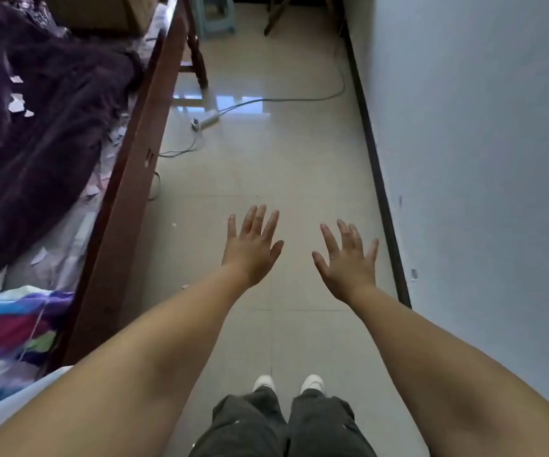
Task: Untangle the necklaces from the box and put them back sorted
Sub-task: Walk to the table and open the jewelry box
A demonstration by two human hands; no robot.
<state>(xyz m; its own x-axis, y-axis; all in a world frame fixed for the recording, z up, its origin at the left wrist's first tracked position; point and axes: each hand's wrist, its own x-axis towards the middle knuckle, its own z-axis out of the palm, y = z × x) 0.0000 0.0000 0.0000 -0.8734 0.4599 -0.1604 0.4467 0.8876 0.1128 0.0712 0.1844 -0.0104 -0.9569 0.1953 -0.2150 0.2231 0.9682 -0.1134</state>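
Above glossy tiled floor (pixel 299 166) between bed (pixel 124 199) and wall (pixel 481 143), left hand (pixel 251 252), right hand (pixel 349 262) spread wide, empty

a home bedroom: a wooden-framed bed (pixel 124 179) with a dark fuzzy blanket (pixel 35 133) on the left, glossy tiled floor (pixel 283 166), a power strip (pixel 205 119) far off, plain wall (pixel 481 143) right.

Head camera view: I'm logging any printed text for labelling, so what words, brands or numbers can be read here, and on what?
None can be read.
Cardboard box on the bed: no print legible.
Power strip on the floor: too small to show any marking.
Patterned cloth: colours only.
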